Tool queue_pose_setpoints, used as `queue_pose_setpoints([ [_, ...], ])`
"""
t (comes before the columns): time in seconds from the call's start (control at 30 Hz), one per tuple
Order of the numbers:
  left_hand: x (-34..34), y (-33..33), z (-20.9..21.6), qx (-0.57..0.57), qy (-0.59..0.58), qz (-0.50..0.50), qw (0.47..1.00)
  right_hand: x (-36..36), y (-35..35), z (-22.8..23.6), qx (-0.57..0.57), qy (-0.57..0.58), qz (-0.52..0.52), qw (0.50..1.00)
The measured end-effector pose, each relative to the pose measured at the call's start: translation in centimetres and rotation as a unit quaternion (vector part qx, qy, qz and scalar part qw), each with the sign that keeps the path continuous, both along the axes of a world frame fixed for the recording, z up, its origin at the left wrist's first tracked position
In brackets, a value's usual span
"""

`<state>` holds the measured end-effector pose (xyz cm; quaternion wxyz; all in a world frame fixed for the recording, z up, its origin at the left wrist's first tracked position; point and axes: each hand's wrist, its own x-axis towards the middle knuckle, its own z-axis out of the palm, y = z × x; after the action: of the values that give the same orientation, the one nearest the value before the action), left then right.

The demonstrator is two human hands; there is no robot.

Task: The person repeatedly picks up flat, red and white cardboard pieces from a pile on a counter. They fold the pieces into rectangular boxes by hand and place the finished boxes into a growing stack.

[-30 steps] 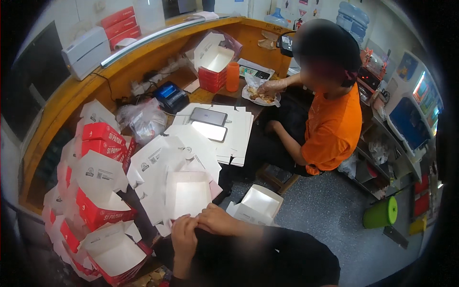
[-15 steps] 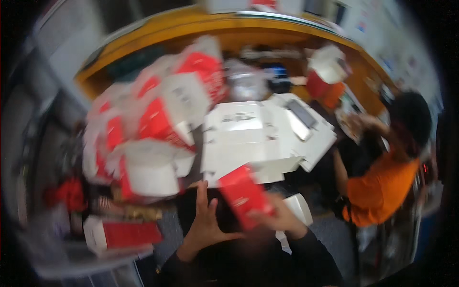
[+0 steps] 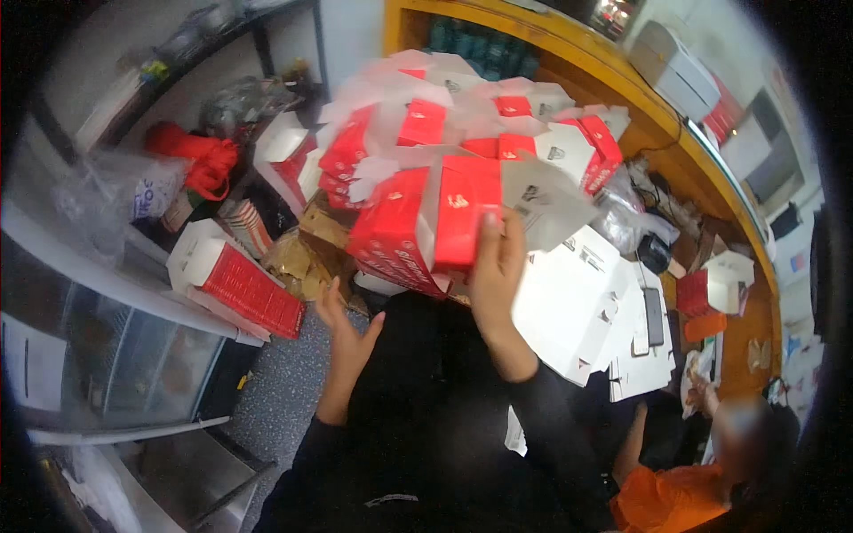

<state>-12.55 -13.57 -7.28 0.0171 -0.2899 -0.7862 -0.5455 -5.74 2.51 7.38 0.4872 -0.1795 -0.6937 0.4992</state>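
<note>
My right hand (image 3: pixel 496 266) is raised and grips a folded red and white carton (image 3: pixel 466 211) by its lower edge, holding it against a tall heap of similar red and white cartons (image 3: pixel 444 133). My left hand (image 3: pixel 345 330) is lower and to the left, fingers spread, holding nothing, near the bottom of the heap. My dark sleeves (image 3: pixel 426 417) fill the lower middle of the view.
Flat white unfolded cartons (image 3: pixel 577 302) lie on the curved wooden counter (image 3: pixel 675 142) to the right. Another red and white carton (image 3: pixel 233 280) sits lower left beside a glass-fronted cabinet (image 3: pixel 133 364). A person in an orange shirt (image 3: pixel 675 497) sits at lower right.
My view has swung left toward the carton heap. My right hand has lifted the red carton up against the stack, and my left hand has dropped away, open.
</note>
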Motion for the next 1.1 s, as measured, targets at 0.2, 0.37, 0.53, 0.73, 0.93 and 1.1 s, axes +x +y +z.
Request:
queue_pose_setpoints([
  [0.2,-1.6,5.4,-4.8,0.162,-0.341,-0.122,0.918,-2.5,2.1,-5.4,-0.058,-0.091,0.07,0.992],
  [0.37,-0.7,7.6,-4.2,0.202,-0.273,-0.096,0.936,1.0,2.2,-6.6,0.018,-0.216,0.116,0.969],
  [0.53,0.3,8.7,-4.2,0.197,-0.305,-0.082,0.928,1.5,4.6,-11.4,0.089,-0.309,0.115,0.94],
  [0.73,0.6,4.1,-3.8,0.018,-0.401,-0.169,0.9,7.6,3.7,-8.8,0.105,-0.278,0.085,0.951],
  [0.93,2.3,-1.2,-6.3,-0.291,-0.364,-0.345,0.815,20.0,7.8,-13.5,0.263,-0.609,-0.037,0.747],
  [1.1,6.0,3.2,-4.6,-0.285,-0.281,-0.453,0.796,23.2,9.5,-16.1,0.249,-0.608,-0.01,0.754],
])
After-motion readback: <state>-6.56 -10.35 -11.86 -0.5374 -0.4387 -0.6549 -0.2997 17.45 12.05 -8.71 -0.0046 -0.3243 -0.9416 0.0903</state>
